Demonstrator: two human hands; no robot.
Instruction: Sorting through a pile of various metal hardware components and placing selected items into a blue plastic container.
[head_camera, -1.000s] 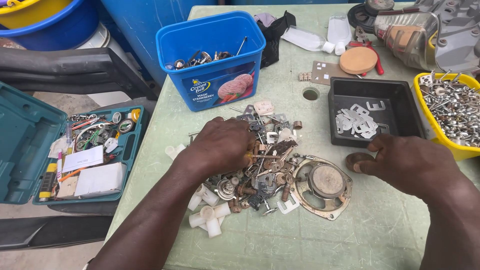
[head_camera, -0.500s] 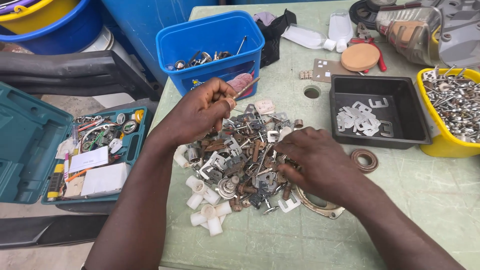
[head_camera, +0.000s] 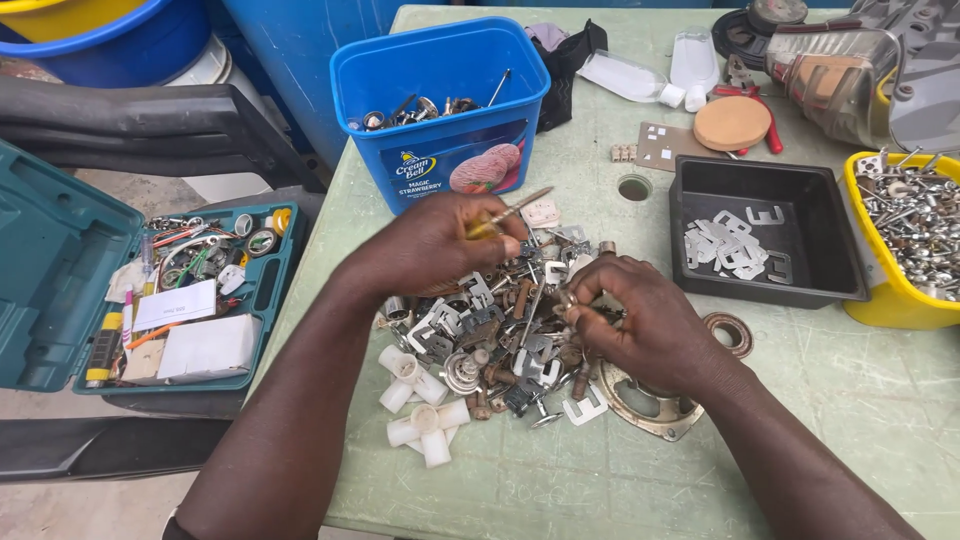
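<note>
A heap of small metal parts (head_camera: 500, 330), brackets and rusty bolts lies on the pale green table (head_camera: 880, 400). My left hand (head_camera: 440, 240) is raised over the heap's far side, pinching a thin metal rod (head_camera: 515, 208) that sticks out toward the upper right. My right hand (head_camera: 640, 325) rests on the heap's right side, fingertips closed on a small metal piece (head_camera: 567, 300). Under the right wrist lies a round metal speaker frame (head_camera: 650, 405).
A blue plastic tub (head_camera: 440, 95) with bits of hardware stands behind the heap. A black tray (head_camera: 770, 240) holds flat metal brackets; a yellow bin (head_camera: 900, 240) of screws is at the right edge. White plastic cylinders (head_camera: 420, 400) lie front left. An open teal tool case (head_camera: 150, 290) sits left.
My left hand has lifted a thin rod out of the heap and holds it up. My right hand moved left from the rusty ring onto the heap and pinched a small piece.
</note>
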